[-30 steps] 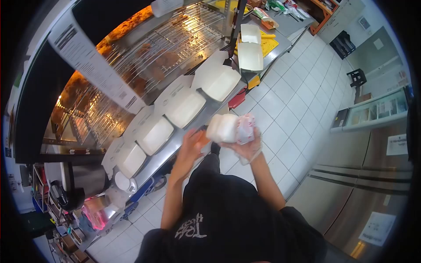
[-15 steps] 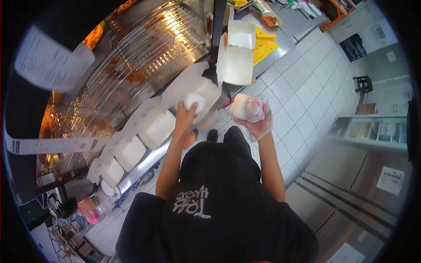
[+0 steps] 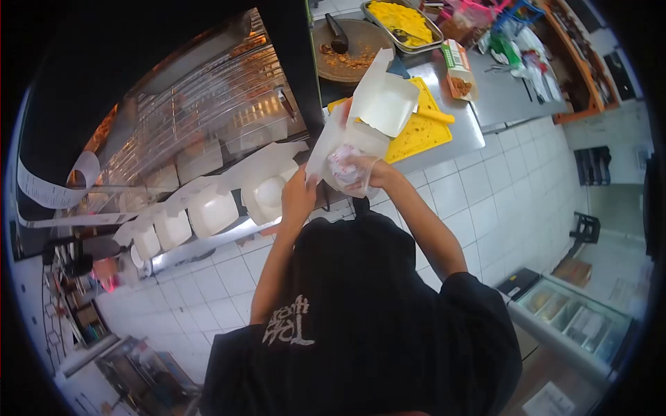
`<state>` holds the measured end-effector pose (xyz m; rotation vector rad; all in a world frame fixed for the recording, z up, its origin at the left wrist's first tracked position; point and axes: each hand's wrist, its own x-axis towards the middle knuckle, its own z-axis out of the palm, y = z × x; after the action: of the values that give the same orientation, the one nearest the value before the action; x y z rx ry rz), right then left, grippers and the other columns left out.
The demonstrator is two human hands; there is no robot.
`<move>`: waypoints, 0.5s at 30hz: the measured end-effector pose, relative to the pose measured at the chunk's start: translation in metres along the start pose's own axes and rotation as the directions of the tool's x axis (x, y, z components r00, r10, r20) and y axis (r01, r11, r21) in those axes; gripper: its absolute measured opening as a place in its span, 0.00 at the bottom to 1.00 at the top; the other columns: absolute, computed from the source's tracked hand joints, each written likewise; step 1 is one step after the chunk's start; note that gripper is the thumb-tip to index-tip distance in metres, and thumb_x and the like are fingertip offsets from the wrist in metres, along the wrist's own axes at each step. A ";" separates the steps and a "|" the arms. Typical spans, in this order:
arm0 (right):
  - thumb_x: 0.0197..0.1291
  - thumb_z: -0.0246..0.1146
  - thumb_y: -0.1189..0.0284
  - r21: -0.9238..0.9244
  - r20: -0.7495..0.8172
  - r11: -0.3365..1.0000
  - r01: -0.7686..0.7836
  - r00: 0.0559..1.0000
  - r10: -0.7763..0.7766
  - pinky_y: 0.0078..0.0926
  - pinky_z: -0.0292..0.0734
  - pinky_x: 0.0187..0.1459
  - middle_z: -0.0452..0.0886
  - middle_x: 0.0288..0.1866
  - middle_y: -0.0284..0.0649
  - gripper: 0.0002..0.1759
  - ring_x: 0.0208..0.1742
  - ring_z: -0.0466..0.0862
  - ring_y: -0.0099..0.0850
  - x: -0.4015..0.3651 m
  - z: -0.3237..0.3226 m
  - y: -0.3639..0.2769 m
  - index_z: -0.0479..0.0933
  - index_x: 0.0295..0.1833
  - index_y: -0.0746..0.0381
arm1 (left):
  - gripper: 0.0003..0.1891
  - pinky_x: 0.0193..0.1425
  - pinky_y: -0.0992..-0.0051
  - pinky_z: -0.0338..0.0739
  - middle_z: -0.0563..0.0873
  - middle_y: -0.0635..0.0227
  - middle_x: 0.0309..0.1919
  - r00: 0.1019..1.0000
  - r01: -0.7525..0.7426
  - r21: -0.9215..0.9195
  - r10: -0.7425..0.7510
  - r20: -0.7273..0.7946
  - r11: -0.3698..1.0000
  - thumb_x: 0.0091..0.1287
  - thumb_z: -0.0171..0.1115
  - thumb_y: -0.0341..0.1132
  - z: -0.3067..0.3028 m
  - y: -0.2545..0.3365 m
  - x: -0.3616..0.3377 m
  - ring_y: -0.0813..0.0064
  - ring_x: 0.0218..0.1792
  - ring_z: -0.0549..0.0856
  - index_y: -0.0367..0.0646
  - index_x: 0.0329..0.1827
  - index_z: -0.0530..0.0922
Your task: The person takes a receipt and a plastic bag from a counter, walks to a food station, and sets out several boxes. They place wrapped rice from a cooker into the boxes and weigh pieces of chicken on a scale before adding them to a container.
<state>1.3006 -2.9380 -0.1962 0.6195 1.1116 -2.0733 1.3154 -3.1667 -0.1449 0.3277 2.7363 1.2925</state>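
Observation:
My left hand (image 3: 298, 197) grips the near left side of an open white takeaway box (image 3: 325, 142), thumb on its wall. Inside that box is my right hand (image 3: 374, 173), in a clear plastic glove, closed around a round packet wrapped in white paper with red print (image 3: 343, 163). A second open box (image 3: 385, 104) stands just beyond. Left of my left hand, another open box (image 3: 260, 211) has a rounded white bundle (image 3: 269, 193) in it.
More open boxes (image 3: 211, 211) line the ledge below a lit glass display case (image 3: 201, 111). A yellow cutting board (image 3: 423, 139), a round chopping block (image 3: 350, 59) with a dark-handled tool, a tray of yellow food (image 3: 406, 24) and a carton (image 3: 458, 69) sit on the steel counter.
My left hand has let go of the white bundle, leaving it in a ledge box, and now holds another box. My right hand has brought the wrapped packet into that box. The view has turned.

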 end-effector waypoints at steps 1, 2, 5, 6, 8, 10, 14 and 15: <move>0.51 0.72 0.68 -0.055 0.014 0.998 0.007 1.000 -0.007 0.53 0.82 0.46 0.80 0.51 0.38 0.32 0.50 0.83 0.37 0.007 -0.001 -0.001 0.69 0.63 0.56 | 0.20 0.47 0.58 0.77 0.85 0.45 0.42 0.999 0.020 -0.001 -0.020 -0.027 1.000 0.69 0.59 0.39 0.005 0.009 0.006 0.46 0.43 0.85 0.38 0.59 0.75; 0.50 0.73 0.71 -0.100 0.029 0.995 0.020 0.999 -0.017 0.51 0.82 0.44 0.81 0.49 0.38 0.31 0.48 0.83 0.36 0.013 -0.002 0.000 0.70 0.61 0.57 | 0.17 0.47 0.55 0.76 0.85 0.45 0.40 0.996 0.077 0.042 -0.075 -0.039 0.996 0.69 0.56 0.37 0.007 0.016 0.010 0.44 0.43 0.84 0.40 0.58 0.76; 0.48 0.74 0.75 -0.228 0.081 0.964 0.139 0.989 -0.123 0.44 0.84 0.40 0.81 0.48 0.40 0.32 0.47 0.84 0.35 0.005 -0.003 -0.006 0.71 0.60 0.60 | 0.14 0.46 0.52 0.75 0.86 0.46 0.38 0.985 0.123 0.104 -0.108 -0.135 0.987 0.70 0.53 0.35 0.020 0.015 0.013 0.42 0.42 0.84 0.42 0.55 0.78; 0.48 0.74 0.75 -0.235 0.078 0.961 0.146 0.988 -0.131 0.44 0.84 0.40 0.81 0.48 0.40 0.32 0.47 0.84 0.35 -0.003 -0.005 -0.011 0.71 0.60 0.60 | 0.14 0.46 0.52 0.75 0.86 0.46 0.37 0.973 0.103 0.125 -0.074 -0.218 0.987 0.70 0.53 0.35 0.025 0.010 0.018 0.43 0.41 0.84 0.42 0.54 0.79; 0.52 0.71 0.74 -0.527 0.119 0.770 0.359 0.929 -0.351 0.38 0.85 0.36 0.81 0.49 0.41 0.28 0.45 0.84 0.33 -0.023 -0.005 -0.023 0.71 0.59 0.61 | 0.13 0.45 0.53 0.75 0.86 0.46 0.37 0.961 0.095 0.130 -0.057 -0.270 0.987 0.70 0.54 0.35 0.029 0.002 0.026 0.43 0.41 0.84 0.42 0.53 0.79; 0.54 0.70 0.73 -0.416 0.149 0.818 0.397 0.917 -0.369 0.37 0.86 0.35 0.81 0.49 0.41 0.25 0.46 0.84 0.33 -0.047 -0.017 -0.050 0.72 0.58 0.61 | 0.12 0.44 0.54 0.76 0.86 0.46 0.37 0.947 0.112 0.071 -0.084 -0.311 0.991 0.69 0.56 0.35 0.030 0.007 0.029 0.44 0.41 0.84 0.41 0.51 0.80; 0.57 0.68 0.67 -0.391 0.089 0.764 0.514 0.847 -0.524 0.33 0.86 0.33 0.81 0.49 0.38 0.20 0.45 0.84 0.32 -0.075 -0.055 -0.137 0.72 0.53 0.60 | 0.12 0.44 0.54 0.76 0.85 0.46 0.37 0.923 0.125 0.047 -0.099 -0.373 0.991 0.69 0.56 0.35 0.037 0.009 0.031 0.43 0.40 0.84 0.39 0.51 0.80; 0.56 0.69 0.65 -0.460 0.039 0.744 0.485 0.848 -0.529 0.32 0.86 0.32 0.81 0.48 0.38 0.21 0.45 0.85 0.32 -0.070 -0.069 -0.160 0.72 0.52 0.59 | 0.12 0.44 0.55 0.76 0.85 0.46 0.37 0.919 0.120 0.071 -0.084 -0.385 0.990 0.69 0.56 0.35 0.040 0.010 0.030 0.43 0.40 0.84 0.39 0.50 0.80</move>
<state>1.2303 -2.7920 -0.1016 0.1818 1.9256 -2.1027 1.2950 -3.1237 -0.1628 -0.0737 3.0881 1.3240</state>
